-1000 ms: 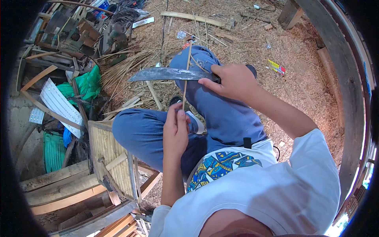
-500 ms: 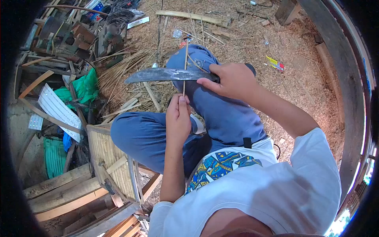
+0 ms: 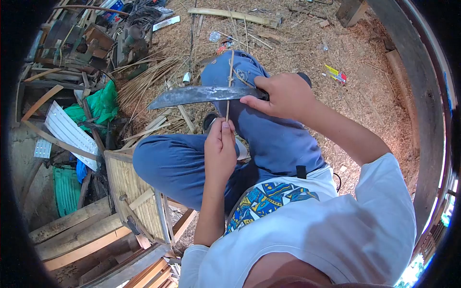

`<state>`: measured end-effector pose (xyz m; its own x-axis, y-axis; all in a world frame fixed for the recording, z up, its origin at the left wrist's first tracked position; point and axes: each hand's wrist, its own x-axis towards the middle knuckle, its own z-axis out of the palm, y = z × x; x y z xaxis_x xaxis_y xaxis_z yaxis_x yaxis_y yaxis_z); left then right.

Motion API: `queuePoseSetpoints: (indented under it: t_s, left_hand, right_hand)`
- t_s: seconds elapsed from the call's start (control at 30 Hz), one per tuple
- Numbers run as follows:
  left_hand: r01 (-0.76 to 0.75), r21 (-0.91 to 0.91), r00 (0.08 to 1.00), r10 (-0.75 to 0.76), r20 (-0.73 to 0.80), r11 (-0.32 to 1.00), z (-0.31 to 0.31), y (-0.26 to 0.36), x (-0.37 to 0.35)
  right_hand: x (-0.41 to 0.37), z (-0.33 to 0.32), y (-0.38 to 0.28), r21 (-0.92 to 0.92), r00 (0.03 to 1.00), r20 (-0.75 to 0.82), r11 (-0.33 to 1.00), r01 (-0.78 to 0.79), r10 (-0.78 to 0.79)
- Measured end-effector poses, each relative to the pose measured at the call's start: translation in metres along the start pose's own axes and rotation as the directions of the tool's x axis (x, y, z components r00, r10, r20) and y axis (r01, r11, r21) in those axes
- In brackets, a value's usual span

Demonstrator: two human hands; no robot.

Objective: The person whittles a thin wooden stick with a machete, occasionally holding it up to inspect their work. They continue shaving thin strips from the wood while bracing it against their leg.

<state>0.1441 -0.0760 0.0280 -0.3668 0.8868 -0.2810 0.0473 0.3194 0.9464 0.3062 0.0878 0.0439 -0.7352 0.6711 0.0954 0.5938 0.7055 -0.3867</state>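
Note:
My right hand (image 3: 287,98) is closed on the handle of a long, curved knife (image 3: 192,95), its blade pointing left above my raised knee. Pinched between the fingers of my left hand (image 3: 221,142) is the lower end of a thin wooden stick (image 3: 232,66), which stands nearly upright in the view. The blade crosses over the stick just above my left fingertips. A small curled shaving (image 3: 240,76) is by the stick, over my blue trouser leg.
Thin sticks (image 3: 146,79) lie heaped at the left, near green netting (image 3: 98,105) and a white slatted panel (image 3: 72,132). A bamboo bench (image 3: 127,177) stands beside my bent leg. A red and yellow packet (image 3: 337,76) lies on the ground. Timber beams (image 3: 427,96) edge the right.
My left hand has moved slightly down and right with the stick. The knife's tip is a little lower and further left, so the blade tilts more.

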Motion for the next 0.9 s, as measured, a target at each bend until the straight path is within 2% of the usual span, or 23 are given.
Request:
queuePoseSetpoints:
  t_s: [0.13,0.33,0.43,0.5,0.53,0.6,0.73,0.77,0.8,0.9]
  left_hand:
    - [-0.073,0.206,0.995,0.086,-0.057,0.976,0.002,0.000,0.000]
    - [-0.064,0.228,0.994,0.083,-0.074,0.971,-0.002,0.002,-0.014]
    - [-0.017,0.321,0.996,0.043,-0.075,0.947,-0.010,0.003,-0.033]
    - [-0.053,0.368,0.993,0.087,-0.075,0.928,-0.019,0.001,-0.045]
    - [-0.072,0.392,0.991,0.110,-0.075,0.917,-0.023,-0.001,-0.054]
    - [0.027,0.367,0.998,-0.002,-0.067,0.930,-0.033,-0.006,-0.090]
    - [0.182,0.219,0.978,-0.154,-0.140,0.959,-0.050,-0.012,-0.125]
    - [0.173,0.125,0.978,-0.155,-0.141,0.977,-0.049,-0.010,-0.122]
    - [0.139,0.114,0.982,-0.122,-0.145,0.984,-0.047,-0.007,-0.115]
    - [0.039,0.091,0.994,-0.029,-0.103,0.995,-0.036,0.000,-0.081]
  right_hand:
    - [0.000,0.000,-0.002,-0.012,1.000,-0.009,1.000,-0.011,0.011]
    - [-0.001,0.001,-0.004,-0.020,1.000,0.000,1.000,-0.002,0.002]
    - [-0.002,-0.003,-0.006,-0.018,1.000,0.000,1.000,-0.008,0.008]
    - [-0.004,-0.004,-0.009,-0.019,1.000,0.031,1.000,0.008,-0.007]
    - [-0.003,-0.002,-0.007,-0.009,0.999,0.026,0.999,-0.039,0.039]
    - [0.003,0.002,0.000,0.017,0.991,-0.004,0.991,-0.134,0.134]
    - [0.002,0.002,0.001,0.046,0.987,-0.063,0.988,-0.146,0.149]
    - [-0.001,0.004,0.001,0.051,0.987,-0.087,0.990,-0.131,0.135]
    - [-0.002,0.005,-0.001,0.048,0.986,-0.113,0.992,-0.120,0.125]
    - [-0.013,0.011,-0.008,0.196,0.977,-0.189,0.978,-0.065,0.103]
